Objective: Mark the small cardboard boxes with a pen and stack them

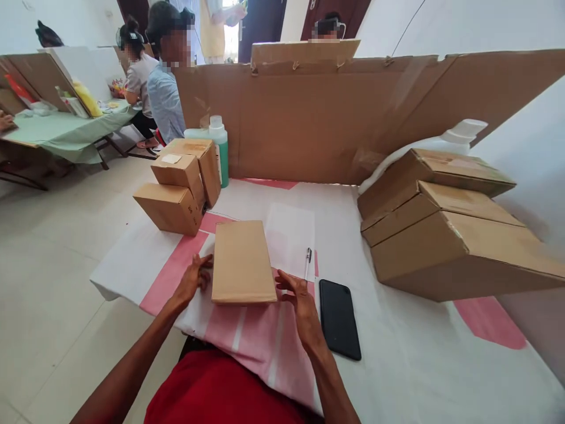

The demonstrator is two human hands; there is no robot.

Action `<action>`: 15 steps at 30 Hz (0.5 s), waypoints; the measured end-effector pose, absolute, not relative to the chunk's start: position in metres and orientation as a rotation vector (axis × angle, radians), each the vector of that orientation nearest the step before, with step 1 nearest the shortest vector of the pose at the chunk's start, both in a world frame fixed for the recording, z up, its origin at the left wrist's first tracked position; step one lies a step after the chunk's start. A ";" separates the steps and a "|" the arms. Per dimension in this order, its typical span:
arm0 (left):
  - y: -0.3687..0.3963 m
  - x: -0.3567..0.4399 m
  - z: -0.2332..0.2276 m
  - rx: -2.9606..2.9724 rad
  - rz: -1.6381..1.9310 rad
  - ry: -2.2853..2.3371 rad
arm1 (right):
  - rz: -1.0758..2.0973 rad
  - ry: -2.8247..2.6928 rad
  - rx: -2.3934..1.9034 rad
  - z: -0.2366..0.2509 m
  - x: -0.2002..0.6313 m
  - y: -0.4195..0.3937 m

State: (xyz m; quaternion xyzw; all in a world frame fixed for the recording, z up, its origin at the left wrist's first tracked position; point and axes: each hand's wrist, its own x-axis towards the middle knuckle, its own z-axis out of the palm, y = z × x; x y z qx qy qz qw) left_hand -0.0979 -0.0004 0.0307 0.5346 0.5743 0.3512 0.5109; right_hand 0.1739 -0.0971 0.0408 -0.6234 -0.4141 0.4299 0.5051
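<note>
Red clothing (225, 388), then left hand (190, 280) and right hand (303, 300), both unclenched, beside cardboard box (242, 262), long axis forward.

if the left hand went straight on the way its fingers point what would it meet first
The left hand would most likely meet the left side of the cardboard box just beside it; the two look very close, though this view doesn't settle whether they already touch.
</note>
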 end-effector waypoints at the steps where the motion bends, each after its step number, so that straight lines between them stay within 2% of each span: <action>1: 0.007 -0.103 0.026 1.277 0.868 1.405 | 1.011 -0.991 -1.550 0.038 0.181 -0.104; 9: 0.087 -0.093 0.032 1.502 1.012 1.316 | 1.129 -1.089 -1.426 0.027 0.153 -0.136; 15: 0.073 -0.066 0.043 1.668 0.920 1.203 | 0.965 -0.937 -1.367 0.025 0.155 -0.102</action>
